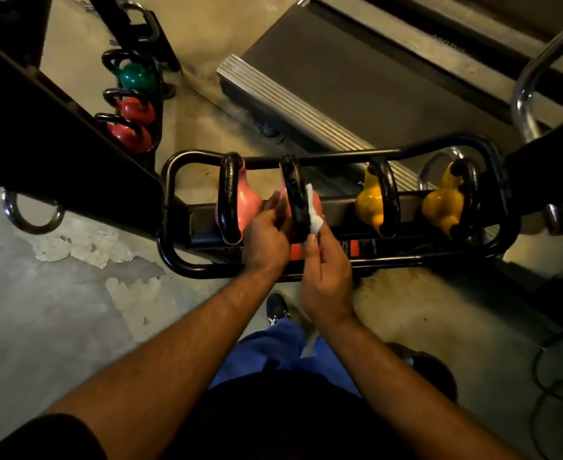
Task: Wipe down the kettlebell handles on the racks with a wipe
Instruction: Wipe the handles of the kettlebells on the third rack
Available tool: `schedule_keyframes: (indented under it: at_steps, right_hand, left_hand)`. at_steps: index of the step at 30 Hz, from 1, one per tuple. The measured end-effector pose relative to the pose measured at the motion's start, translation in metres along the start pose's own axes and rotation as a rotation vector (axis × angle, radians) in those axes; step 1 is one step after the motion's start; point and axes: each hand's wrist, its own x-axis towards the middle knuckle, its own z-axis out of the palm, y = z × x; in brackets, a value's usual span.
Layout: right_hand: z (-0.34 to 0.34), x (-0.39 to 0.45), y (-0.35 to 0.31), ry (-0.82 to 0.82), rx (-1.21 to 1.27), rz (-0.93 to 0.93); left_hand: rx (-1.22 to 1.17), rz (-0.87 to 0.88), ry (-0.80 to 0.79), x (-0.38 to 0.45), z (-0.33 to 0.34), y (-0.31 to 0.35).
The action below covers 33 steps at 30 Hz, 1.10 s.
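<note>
Head view, looking down on a black tubular rack (170,207) holding four kettlebells in a row. From the left: two pink, then two yellow (371,202) and (441,205), all with black handles standing up.

Right hand (326,277) pinches a white wipe (313,210) between thumb and fingertips — the wipe lies against the right side of the second pink kettlebell's handle (295,194), running up along it. Other fingers of that hand curl in toward the palm.

Left hand (266,234) sits between the two pink bells, fingers fairly straight, tips against the left side of the same handle; whether it presses or only touches, cannot tell. The first pink kettlebell (247,204) is just beside this hand, its handle (228,197) untouched.

A second rack at upper left carries a green kettlebell (137,76) and two red ones (135,109), (130,134) — well apart from the hands.

Beyond the rack, a treadmill deck (339,71). Concrete floor (57,293) with patchy worn paint on the left. Blue trousers (273,353) and a dark shoe (276,308) below.
</note>
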Motion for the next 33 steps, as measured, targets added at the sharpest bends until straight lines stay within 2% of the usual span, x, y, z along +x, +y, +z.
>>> schedule_keyframes:
  at_steps: [5, 9, 13, 18, 23, 25, 28, 31, 33]
  right_hand:
    - [-0.010, 0.026, -0.011, -0.041, 0.033, 0.207]
    - [-0.010, 0.043, -0.024, -0.114, 0.054, 0.255]
    - [-0.020, 0.041, -0.023, -0.155, -0.033, 0.336]
    - [-0.024, 0.067, -0.052, -0.215, 0.262, 0.558]
    - [-0.031, 0.095, -0.072, -0.385, 0.394, 0.624]
    - [-0.025, 0.109, -0.076, -0.396, 0.414, 0.626]
    - [-0.008, 0.120, -0.077, -0.381, 0.379, 0.629]
    - [-0.006, 0.110, -0.064, -0.354, 0.215, 0.625]
    - [-0.015, 0.095, -0.051, -0.351, 0.135, 0.628]
  left_hand:
    - [-0.090, -0.042, -0.024, -0.001, 0.001, 0.000]
    - [0.232, 0.126, -0.001, -0.001, -0.002, 0.004]
    - [0.371, 0.183, -0.058, -0.003, -0.005, -0.004]
    - [0.309, 0.145, -0.052, -0.001, -0.004, 0.001]
    - [0.316, 0.107, -0.062, 0.003, -0.004, -0.005]
    - [0.294, 0.103, -0.052, 0.002, -0.004, -0.001]
    - [0.270, 0.144, -0.053, -0.002, -0.005, 0.003]
    - [0.177, 0.083, -0.049, -0.005, -0.004, 0.002]
    - [0.246, 0.087, -0.002, -0.005, -0.006, -0.003]
